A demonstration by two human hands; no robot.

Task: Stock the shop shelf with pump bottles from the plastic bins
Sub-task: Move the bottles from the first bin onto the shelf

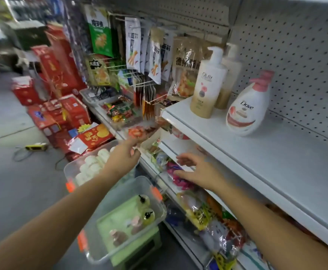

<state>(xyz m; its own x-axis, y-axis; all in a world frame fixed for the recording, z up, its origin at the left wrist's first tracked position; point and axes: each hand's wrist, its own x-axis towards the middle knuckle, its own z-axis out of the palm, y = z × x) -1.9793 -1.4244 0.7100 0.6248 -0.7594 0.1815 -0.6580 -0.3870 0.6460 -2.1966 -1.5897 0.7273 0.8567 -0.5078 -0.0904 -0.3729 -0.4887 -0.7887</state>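
Our left hand (127, 153) and right hand (195, 171) are both empty, fingers loose and spread, just below the front edge of the white shelf (286, 152). Three pump bottles (208, 84) stand on that shelf; more sit in the plastic bins (137, 184) below it. We should reach into the nearer bin, grip one bottle round its body and keep it upright.

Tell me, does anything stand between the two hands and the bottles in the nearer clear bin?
Nothing visible does. The left hand and right hand are both empty, held higher than the nearer bin, which shows no lid; its bottles lie exposed from above.
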